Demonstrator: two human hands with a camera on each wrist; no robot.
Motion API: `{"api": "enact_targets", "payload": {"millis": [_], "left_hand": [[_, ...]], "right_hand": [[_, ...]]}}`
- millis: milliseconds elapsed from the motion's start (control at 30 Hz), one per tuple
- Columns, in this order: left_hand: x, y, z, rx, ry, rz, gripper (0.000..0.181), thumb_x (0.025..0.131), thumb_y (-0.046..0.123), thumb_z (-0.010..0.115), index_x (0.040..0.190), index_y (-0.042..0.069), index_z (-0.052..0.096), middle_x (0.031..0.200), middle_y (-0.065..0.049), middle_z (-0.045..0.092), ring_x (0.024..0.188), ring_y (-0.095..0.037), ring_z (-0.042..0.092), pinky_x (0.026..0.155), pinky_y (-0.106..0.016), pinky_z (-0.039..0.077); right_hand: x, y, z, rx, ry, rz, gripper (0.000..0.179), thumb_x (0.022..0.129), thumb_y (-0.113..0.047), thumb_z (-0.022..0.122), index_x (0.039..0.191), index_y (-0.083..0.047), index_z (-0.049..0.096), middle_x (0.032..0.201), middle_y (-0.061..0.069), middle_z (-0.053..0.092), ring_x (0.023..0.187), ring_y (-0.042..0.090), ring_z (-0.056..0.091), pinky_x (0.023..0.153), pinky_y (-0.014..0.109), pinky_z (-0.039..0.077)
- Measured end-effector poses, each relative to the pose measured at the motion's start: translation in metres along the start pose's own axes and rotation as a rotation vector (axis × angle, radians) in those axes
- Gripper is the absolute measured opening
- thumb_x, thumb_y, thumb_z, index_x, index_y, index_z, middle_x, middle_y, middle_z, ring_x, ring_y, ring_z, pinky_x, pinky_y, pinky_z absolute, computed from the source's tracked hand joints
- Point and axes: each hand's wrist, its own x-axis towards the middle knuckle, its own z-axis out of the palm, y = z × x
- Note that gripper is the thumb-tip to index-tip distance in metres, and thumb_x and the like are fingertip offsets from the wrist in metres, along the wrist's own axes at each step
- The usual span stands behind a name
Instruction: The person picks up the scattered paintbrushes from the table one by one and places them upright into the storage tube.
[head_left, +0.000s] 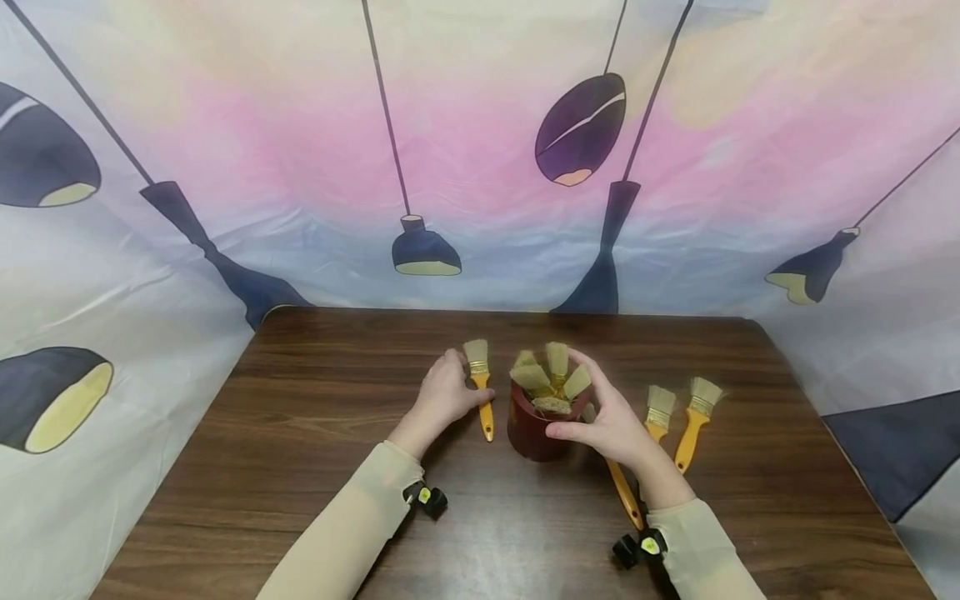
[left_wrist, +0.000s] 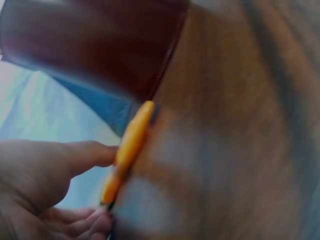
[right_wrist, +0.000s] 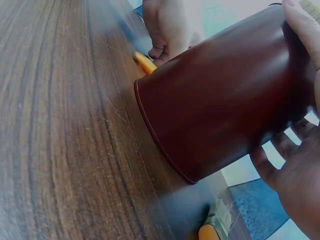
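My left hand (head_left: 447, 390) is at a flat paintbrush (head_left: 486, 412) with a yellow handle, left of the dark red pot (head_left: 536, 437). In the left wrist view, the thumb lies against the brush's yellow handle (left_wrist: 131, 140), with the fingers curled on its other side. My right hand (head_left: 613, 421) grips the pot near its rim, thumb in front and fingers round the far side. The right wrist view shows the pot's smooth wall (right_wrist: 215, 95) close up, its base near the table. Several paintbrushes (head_left: 557, 360) stand in the pot, bristles up.
Right of the pot, two paintbrushes lie on the table, a nearer one (head_left: 660, 406) partly behind the right hand and another (head_left: 693, 425) beside it. A further yellow handle (head_left: 625, 493) shows below the right wrist. A printed cloth (head_left: 495, 167) hangs behind the brown wooden table (head_left: 300, 417).
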Motion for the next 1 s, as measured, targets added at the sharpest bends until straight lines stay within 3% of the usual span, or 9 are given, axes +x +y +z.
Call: {"api": "enact_targets", "payload": {"millis": [167,467,867,1000], "left_hand": [[0.001,-0.014,-0.017,-0.012,-0.09,0.026,0.042,0.09,0.021,0.091,0.118,0.002,0.068,0.1,-0.006,0.067,0.087,-0.021,0.062,0.08,-0.039,0.056],[-0.002,-0.035,-0.03,0.026,-0.127,0.139,0.022,0.092,0.006,0.083,0.113,0.004,0.075,0.096,-0.003,0.067,0.088,-0.02,0.062,0.083,-0.04,0.055],[-0.001,-0.043,-0.036,0.044,-0.101,0.164,0.013,0.094,0.014,0.088,0.1,0.01,0.077,0.091,0.0,0.067,0.085,-0.018,0.06,0.08,-0.04,0.052],[0.001,-0.046,-0.035,0.035,-0.099,0.165,0.012,0.094,0.015,0.087,0.099,0.011,0.077,0.09,0.001,0.066,0.084,-0.016,0.059,0.08,-0.038,0.052]], "right_hand": [[0.002,-0.002,-0.001,-0.003,-0.004,-0.004,0.109,0.086,-0.029,0.097,0.171,-0.034,0.029,0.096,0.007,0.064,0.091,0.02,0.066,0.092,0.056,0.051],[0.001,0.001,0.0,0.017,-0.013,-0.021,0.108,0.088,-0.025,0.095,0.171,-0.035,0.028,0.101,0.007,0.064,0.095,0.02,0.066,0.101,0.057,0.049],[-0.001,0.001,0.0,0.011,-0.006,-0.014,0.108,0.087,-0.025,0.095,0.171,-0.035,0.029,0.099,0.009,0.063,0.092,0.02,0.065,0.092,0.049,0.055],[0.0,0.001,0.001,0.015,-0.008,-0.016,0.108,0.088,-0.024,0.095,0.171,-0.036,0.028,0.099,0.008,0.062,0.093,0.02,0.066,0.096,0.05,0.053]]}}
